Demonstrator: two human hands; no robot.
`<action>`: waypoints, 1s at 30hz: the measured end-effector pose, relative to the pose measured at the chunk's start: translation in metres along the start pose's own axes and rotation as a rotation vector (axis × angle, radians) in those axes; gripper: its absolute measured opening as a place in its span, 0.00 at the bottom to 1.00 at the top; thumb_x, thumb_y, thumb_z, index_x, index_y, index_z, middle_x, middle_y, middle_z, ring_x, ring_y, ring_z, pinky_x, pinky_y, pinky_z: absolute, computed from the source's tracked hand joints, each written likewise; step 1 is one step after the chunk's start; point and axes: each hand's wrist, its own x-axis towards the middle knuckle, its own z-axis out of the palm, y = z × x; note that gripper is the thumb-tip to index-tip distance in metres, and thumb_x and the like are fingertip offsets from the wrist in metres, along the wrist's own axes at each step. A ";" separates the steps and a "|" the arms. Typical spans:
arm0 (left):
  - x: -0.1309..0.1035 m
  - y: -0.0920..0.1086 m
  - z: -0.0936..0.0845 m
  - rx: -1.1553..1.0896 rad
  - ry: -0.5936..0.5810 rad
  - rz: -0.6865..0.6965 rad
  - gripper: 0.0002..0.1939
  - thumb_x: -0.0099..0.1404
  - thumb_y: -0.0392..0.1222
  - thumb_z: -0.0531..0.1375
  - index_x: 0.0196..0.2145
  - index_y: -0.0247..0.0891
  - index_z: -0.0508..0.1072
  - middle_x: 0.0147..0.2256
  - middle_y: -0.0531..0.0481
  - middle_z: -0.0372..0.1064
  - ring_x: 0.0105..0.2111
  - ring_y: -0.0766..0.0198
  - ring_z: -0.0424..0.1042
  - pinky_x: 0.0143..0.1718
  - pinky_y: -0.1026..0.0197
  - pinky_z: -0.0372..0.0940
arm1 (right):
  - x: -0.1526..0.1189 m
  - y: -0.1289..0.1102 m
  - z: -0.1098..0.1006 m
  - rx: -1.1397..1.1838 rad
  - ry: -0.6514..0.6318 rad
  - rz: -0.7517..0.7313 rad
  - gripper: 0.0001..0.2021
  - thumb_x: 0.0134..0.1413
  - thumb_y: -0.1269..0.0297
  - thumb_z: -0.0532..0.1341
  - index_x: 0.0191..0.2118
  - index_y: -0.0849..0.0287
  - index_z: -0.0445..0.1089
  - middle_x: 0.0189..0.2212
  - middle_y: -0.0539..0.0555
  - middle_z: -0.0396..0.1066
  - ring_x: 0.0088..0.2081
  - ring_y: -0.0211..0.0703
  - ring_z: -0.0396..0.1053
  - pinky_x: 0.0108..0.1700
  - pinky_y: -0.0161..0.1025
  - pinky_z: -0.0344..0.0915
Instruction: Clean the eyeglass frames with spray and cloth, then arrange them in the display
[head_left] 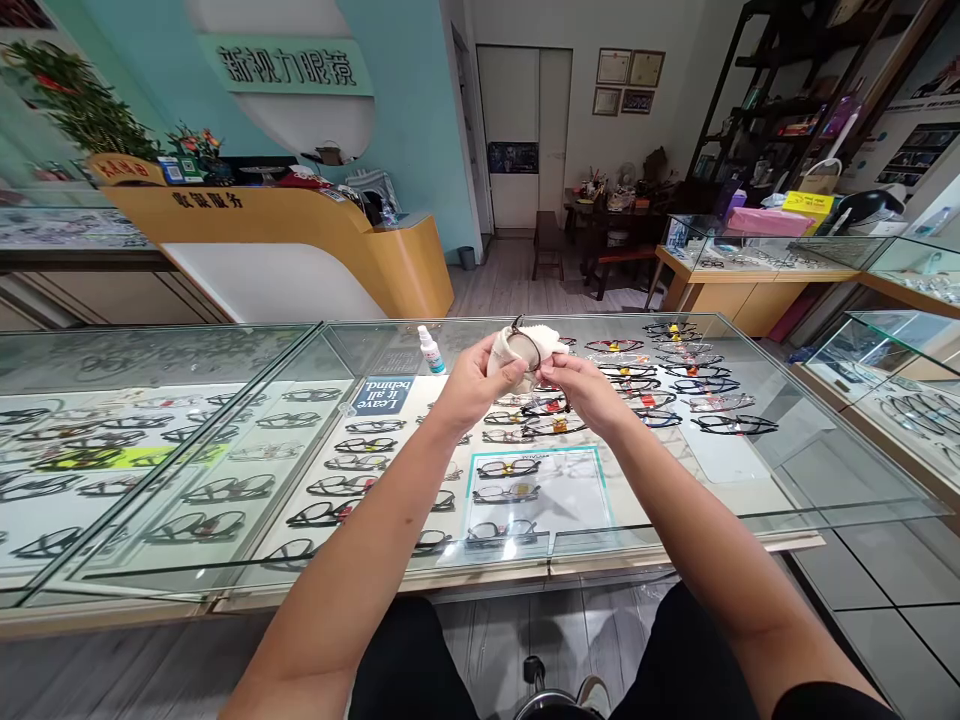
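Observation:
Both hands are raised together above the glass display case, at the middle of the head view. My left hand (480, 382) is closed on a white cloth (504, 352), which wraps around part of a pair of dark-rimmed eyeglasses (535, 350). One round lens faces me with cloth behind it. With thumb and fingers pinched, my right hand (581, 385) grips the eyeglasses by the frame at the right. The rest of the frame is hidden by fingers and cloth. A white spray bottle (430, 352) with a blue-green label stands upright on the glass, left of my left hand.
Rows of eyeglasses (508, 468) lie inside the glass display case (645, 540) below my arms. More display cases (757, 262) stand at the right. A wooden counter (405, 255) is beyond at the left, with a bench (548, 240) and a dark table (600, 205) at the back.

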 end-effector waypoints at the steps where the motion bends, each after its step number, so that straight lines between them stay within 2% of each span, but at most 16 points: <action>1: 0.000 0.000 0.001 -0.007 0.006 -0.006 0.33 0.51 0.61 0.84 0.43 0.37 0.80 0.35 0.49 0.80 0.32 0.62 0.77 0.34 0.62 0.72 | -0.001 0.000 0.001 -0.004 -0.022 0.009 0.17 0.51 0.46 0.79 0.35 0.54 0.83 0.37 0.51 0.80 0.44 0.46 0.73 0.55 0.45 0.67; 4: -0.002 0.001 0.007 0.002 0.029 -0.016 0.34 0.47 0.62 0.85 0.40 0.37 0.78 0.32 0.51 0.77 0.29 0.65 0.72 0.30 0.64 0.68 | -0.002 0.001 0.004 -0.020 -0.112 0.046 0.21 0.49 0.42 0.80 0.36 0.55 0.83 0.35 0.52 0.79 0.44 0.48 0.74 0.55 0.47 0.69; 7: -0.004 0.000 0.013 0.043 0.067 0.033 0.35 0.50 0.68 0.83 0.34 0.38 0.75 0.28 0.53 0.72 0.26 0.68 0.67 0.27 0.65 0.63 | -0.002 0.002 0.008 -0.047 -0.167 0.058 0.22 0.49 0.42 0.81 0.36 0.56 0.82 0.34 0.52 0.79 0.44 0.49 0.74 0.52 0.47 0.70; 11: -0.005 -0.004 0.017 0.076 0.155 0.134 0.36 0.59 0.76 0.75 0.28 0.39 0.70 0.23 0.55 0.62 0.23 0.70 0.59 0.23 0.64 0.56 | -0.003 0.003 0.013 -0.073 -0.184 0.074 0.22 0.46 0.43 0.82 0.36 0.55 0.82 0.35 0.51 0.80 0.41 0.47 0.73 0.51 0.46 0.71; 14: -0.002 -0.008 0.014 0.054 0.190 0.116 0.39 0.61 0.80 0.71 0.25 0.39 0.68 0.21 0.55 0.61 0.21 0.69 0.58 0.22 0.63 0.56 | -0.003 0.005 0.013 -0.048 -0.137 0.074 0.23 0.44 0.42 0.83 0.35 0.54 0.82 0.35 0.52 0.81 0.43 0.48 0.74 0.52 0.46 0.71; 16: 0.000 -0.009 0.011 0.011 0.150 0.059 0.39 0.58 0.81 0.72 0.28 0.38 0.73 0.23 0.53 0.67 0.22 0.67 0.64 0.24 0.63 0.61 | -0.002 0.006 0.010 -0.005 -0.065 0.061 0.24 0.43 0.42 0.83 0.36 0.54 0.82 0.36 0.52 0.81 0.45 0.48 0.75 0.54 0.46 0.70; 18: 0.001 -0.009 0.008 -0.028 0.084 0.010 0.36 0.56 0.76 0.77 0.36 0.37 0.78 0.29 0.50 0.75 0.27 0.65 0.70 0.28 0.63 0.66 | -0.001 0.006 0.005 0.050 -0.012 0.051 0.23 0.44 0.42 0.83 0.36 0.54 0.82 0.38 0.53 0.82 0.45 0.47 0.75 0.55 0.45 0.69; 20: 0.001 -0.008 0.007 -0.047 0.024 -0.019 0.35 0.55 0.69 0.81 0.43 0.37 0.80 0.34 0.49 0.78 0.31 0.64 0.74 0.32 0.63 0.69 | -0.001 0.006 0.001 0.098 -0.005 0.052 0.23 0.46 0.42 0.83 0.36 0.54 0.83 0.40 0.53 0.82 0.45 0.45 0.74 0.54 0.44 0.69; 22: 0.001 -0.007 0.007 -0.049 -0.004 -0.035 0.36 0.52 0.65 0.83 0.46 0.37 0.80 0.36 0.49 0.79 0.33 0.64 0.75 0.34 0.63 0.70 | 0.000 0.006 0.000 0.111 -0.024 0.063 0.23 0.45 0.42 0.83 0.37 0.54 0.84 0.40 0.53 0.83 0.44 0.45 0.74 0.53 0.43 0.69; 25: -0.001 -0.006 0.011 -0.010 0.019 -0.009 0.36 0.48 0.65 0.85 0.41 0.37 0.78 0.33 0.51 0.76 0.31 0.66 0.71 0.32 0.65 0.67 | -0.001 0.009 0.005 0.072 -0.080 0.074 0.25 0.44 0.39 0.84 0.38 0.55 0.85 0.37 0.53 0.83 0.45 0.47 0.75 0.56 0.46 0.70; 30: -0.003 -0.008 0.016 0.074 0.148 0.121 0.37 0.60 0.77 0.74 0.29 0.39 0.71 0.23 0.57 0.61 0.22 0.70 0.58 0.22 0.65 0.55 | -0.002 0.016 0.016 0.040 -0.160 0.072 0.27 0.43 0.39 0.84 0.40 0.54 0.85 0.37 0.52 0.83 0.47 0.50 0.77 0.60 0.49 0.70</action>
